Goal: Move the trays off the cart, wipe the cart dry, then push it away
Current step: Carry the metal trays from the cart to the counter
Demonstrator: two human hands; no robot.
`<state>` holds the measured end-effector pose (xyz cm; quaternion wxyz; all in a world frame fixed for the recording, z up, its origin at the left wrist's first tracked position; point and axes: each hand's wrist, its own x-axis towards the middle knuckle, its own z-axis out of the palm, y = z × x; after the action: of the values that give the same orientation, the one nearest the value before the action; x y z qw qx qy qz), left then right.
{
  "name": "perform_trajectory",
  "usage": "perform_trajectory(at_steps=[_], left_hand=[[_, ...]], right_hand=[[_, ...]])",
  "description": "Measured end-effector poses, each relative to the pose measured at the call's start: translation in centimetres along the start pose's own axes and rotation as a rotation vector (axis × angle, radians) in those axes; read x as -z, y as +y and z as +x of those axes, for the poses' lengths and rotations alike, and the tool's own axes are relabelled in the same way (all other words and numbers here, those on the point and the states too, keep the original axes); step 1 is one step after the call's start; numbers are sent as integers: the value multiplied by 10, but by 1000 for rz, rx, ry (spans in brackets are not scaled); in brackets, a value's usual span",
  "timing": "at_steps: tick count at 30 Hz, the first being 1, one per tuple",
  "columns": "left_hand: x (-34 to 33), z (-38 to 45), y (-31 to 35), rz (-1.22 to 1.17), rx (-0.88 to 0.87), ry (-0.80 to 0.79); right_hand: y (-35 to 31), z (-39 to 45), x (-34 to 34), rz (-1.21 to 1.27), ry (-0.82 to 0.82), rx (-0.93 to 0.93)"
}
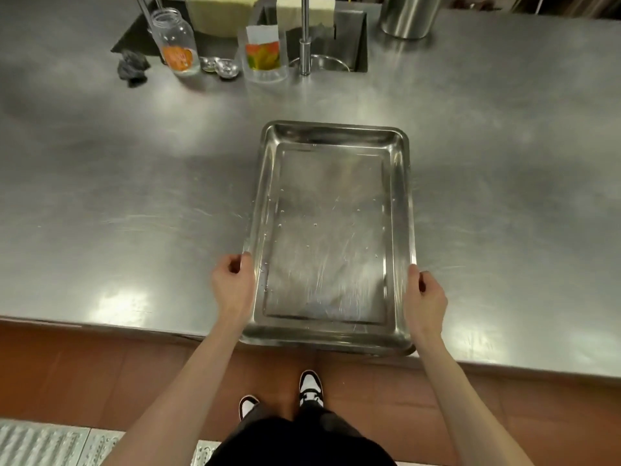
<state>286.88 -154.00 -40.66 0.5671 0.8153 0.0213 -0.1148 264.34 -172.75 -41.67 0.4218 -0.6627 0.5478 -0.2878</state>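
Note:
A rectangular steel tray with water drops on its floor lies on the steel counter, its near end hanging slightly over the counter's front edge. My left hand grips the tray's left rim near the front, fingers curled. My right hand grips the right rim opposite. The cart is not in view.
At the back stand a glass jar, a clear container with a colourful pouch, small metal lids, a dark crumpled cloth, a sink with a tap and a steel pot. Brown floor lies below the counter edge.

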Motion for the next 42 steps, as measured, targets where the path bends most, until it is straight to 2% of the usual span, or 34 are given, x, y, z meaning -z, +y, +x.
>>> perform_trajectory(at_steps=[6,13,31,42], left_hand=[[-17,10,-28,63,-1,-51],[-30,20,-49,136,-34,-82],[-39,26,-80,237,-51,-115],[-40,24,-76,262,-73,-142]], right_hand=[[31,8,-9,-76,13,-73],[53,17,-15,-191,12,-19],[70,20,-26,-268,-15,-36],[74,19,-27,-286,-17,-50]])
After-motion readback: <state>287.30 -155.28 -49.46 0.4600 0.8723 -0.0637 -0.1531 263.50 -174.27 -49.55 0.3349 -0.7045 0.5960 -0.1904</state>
